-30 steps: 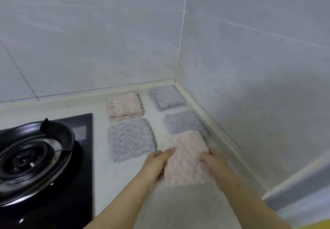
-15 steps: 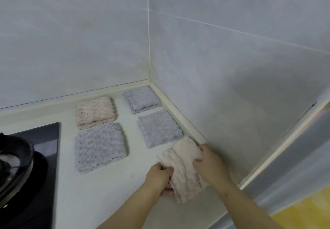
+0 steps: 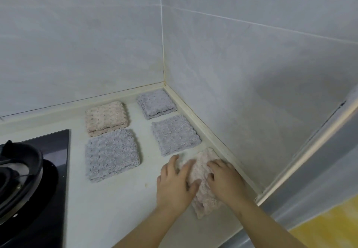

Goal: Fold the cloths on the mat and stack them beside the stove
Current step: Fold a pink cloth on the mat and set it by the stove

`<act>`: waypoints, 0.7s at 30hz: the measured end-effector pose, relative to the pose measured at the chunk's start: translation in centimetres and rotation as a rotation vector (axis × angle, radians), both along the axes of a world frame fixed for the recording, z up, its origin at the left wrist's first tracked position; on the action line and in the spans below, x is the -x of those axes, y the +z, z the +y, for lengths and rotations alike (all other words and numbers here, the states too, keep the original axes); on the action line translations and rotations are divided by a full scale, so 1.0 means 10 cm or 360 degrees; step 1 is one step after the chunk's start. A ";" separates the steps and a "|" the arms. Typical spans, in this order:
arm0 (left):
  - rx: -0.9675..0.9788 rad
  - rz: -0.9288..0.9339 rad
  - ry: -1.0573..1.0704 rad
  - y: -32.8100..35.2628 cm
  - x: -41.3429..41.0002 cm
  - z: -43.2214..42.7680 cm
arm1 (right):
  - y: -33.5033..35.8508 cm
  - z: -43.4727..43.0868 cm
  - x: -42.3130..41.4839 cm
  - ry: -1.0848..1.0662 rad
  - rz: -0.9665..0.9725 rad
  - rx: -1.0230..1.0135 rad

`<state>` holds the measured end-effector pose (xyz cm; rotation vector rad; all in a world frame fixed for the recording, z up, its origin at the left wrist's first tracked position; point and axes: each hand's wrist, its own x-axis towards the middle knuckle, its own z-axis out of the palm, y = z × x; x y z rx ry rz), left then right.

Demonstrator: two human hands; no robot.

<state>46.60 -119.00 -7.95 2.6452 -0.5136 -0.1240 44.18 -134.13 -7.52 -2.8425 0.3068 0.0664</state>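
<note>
— From the head view, where does the pink cloth [image 3: 202,170] lie?
— On the counter [image 3: 116,209], at the near right, close along the ledge [image 3: 213,137] at the foot of the right wall [image 3: 251,92]. It sits slanted and partly bunched, under both hands.
— How does the left hand [image 3: 177,182] lie?
— Flat, with fingers spread. The fingers cover the cloth's left edge and the thumb presses near its middle.
— And the right hand [image 3: 224,180]?
— It rests on the cloth's right side, fingers a little arched, tips pressed into the pile. The cloth shows between the two hands and sticks out past them, far and near.
— The other cloths?
— Four, all folded, farther off. A grey cloth [image 3: 175,134] lies just beyond the left fingertips, apart from them. A corner cloth [image 3: 156,103] lies behind it, a far pink cloth [image 3: 106,119] to its left, and a big grey cloth [image 3: 112,153] nearest the stove [image 3: 34,170].
</note>
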 end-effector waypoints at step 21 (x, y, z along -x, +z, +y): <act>0.0319 0.0370 -0.0224 0.10 0.17 0.63 | 0.13 0.75 0.37 -0.0125 -0.0101 -0.0302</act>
